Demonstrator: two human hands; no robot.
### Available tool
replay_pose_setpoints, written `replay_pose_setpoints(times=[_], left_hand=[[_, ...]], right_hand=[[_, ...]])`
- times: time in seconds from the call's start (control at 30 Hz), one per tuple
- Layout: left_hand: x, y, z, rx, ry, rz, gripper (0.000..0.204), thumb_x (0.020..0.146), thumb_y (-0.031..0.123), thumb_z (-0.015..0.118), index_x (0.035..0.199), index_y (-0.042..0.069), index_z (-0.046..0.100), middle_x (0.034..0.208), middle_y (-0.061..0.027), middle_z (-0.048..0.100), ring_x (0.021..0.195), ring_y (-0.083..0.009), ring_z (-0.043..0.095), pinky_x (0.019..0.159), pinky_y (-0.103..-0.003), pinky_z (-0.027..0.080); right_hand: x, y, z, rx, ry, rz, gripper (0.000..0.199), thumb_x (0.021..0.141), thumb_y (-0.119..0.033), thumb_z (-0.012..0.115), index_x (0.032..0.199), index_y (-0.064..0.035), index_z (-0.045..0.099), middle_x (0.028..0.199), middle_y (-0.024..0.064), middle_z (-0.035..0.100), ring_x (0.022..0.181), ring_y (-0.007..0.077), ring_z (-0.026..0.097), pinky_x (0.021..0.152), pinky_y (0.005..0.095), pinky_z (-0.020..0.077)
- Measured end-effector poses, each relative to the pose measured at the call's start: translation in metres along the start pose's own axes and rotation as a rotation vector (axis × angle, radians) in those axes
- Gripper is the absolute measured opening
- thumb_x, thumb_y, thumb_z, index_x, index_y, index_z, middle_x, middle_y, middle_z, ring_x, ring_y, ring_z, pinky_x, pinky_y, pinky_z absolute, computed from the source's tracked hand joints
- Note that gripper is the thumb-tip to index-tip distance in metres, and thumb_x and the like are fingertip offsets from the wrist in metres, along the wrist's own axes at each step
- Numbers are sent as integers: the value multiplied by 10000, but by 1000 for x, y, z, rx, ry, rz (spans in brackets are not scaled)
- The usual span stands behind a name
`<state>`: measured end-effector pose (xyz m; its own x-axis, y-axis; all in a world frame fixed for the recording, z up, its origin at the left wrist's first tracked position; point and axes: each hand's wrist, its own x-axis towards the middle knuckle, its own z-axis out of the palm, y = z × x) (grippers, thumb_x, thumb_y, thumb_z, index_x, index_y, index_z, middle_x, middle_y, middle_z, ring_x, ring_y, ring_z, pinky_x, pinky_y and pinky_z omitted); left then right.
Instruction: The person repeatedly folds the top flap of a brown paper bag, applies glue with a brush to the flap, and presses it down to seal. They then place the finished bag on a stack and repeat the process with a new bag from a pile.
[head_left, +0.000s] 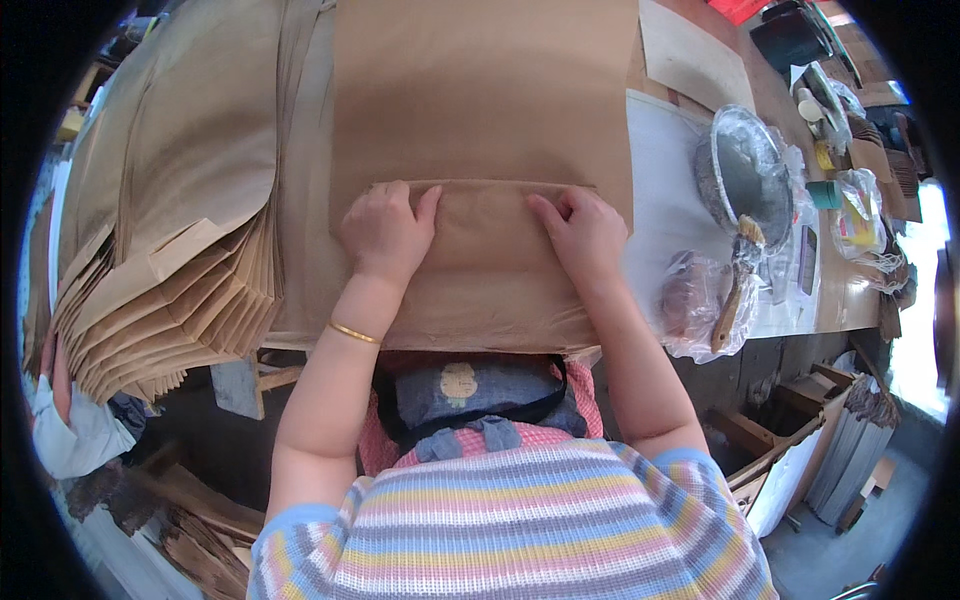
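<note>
Two hands press on one brown paper sheet point(480, 100) that lies flat on the table point(665, 170). The sheet's long axis runs from 6 o'clock to 12 o'clock, away from the person, and its near end is folded up into a flap point(480, 255) whose crease runs across, from 9 o'clock to 3 o'clock. The left hand point(385, 232) sits at the flap's 9 o'clock end, its grip pressed flat on the paper, fingers curled and thumb stretched toward the middle. The right hand point(580, 235) mirrors it at the 3 o'clock end, grip likewise pressed down on the fold, pinching nothing. One gold bangle point(354, 332) circles the left wrist.

At 9 o'clock of the sheet lies one fanned stack of folded brown paper bags point(170, 260), too many to count, their open ends pointing toward 7 o'clock. At 3 o'clock stand one round metal bowl point(745, 175) and one brush point(738, 285) with a wooden handle, its long axis running from 7 o'clock to 1 o'clock, bristles at the bowl's rim. One crumpled clear plastic bag point(690, 300) lies just beside the brush handle.
</note>
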<state>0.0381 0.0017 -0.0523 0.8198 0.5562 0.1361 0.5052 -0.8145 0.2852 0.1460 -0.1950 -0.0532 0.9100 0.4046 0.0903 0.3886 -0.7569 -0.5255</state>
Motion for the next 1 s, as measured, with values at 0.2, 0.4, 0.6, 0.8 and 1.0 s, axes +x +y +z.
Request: replay_pose_setpoints(times=[0.2,0.4,0.6,0.8,1.0], left_hand=[[-35,8,-32,-22,-79,661,537,790,271,646,1221,-40,567,1298,-200,553,1279,-345,462,1107,-460,318],[-29,-5,-16,61,-358,467,898,763,382,655,1458,-46,281,1555,-186,234,1455,-294,195,1199,-410,158],[-32,5,-19,101,-358,328,928,760,421,683,1458,-41,283,1548,-196,241,1442,-328,213,1192,-425,177],[-40,41,2,93,170,690,470,802,174,549,1243,10,566,1229,-164,595,1170,-314,549,1042,-481,396],[11,49,-57,487,-190,646,241,770,177,587,909,6,686,867,-161,685,883,-306,653,817,-487,481]], right_hand=[[-41,-13,-7,51,6,-557,442,807,-255,665,1174,-16,609,1154,163,629,1121,340,574,950,438,461],[-43,-36,2,-71,-248,-443,797,809,-356,661,1406,74,355,1474,228,371,1397,348,320,1161,429,237],[-39,-15,-16,31,-207,-423,763,775,-348,723,1357,63,447,1411,234,455,1346,364,397,1113,440,325],[-49,3,-66,275,106,-185,388,799,-127,723,1151,17,648,1159,213,650,1129,359,604,977,408,471],[-52,-33,-72,368,-87,-504,268,771,-32,693,1037,3,673,1084,195,673,1051,353,641,956,441,490]])
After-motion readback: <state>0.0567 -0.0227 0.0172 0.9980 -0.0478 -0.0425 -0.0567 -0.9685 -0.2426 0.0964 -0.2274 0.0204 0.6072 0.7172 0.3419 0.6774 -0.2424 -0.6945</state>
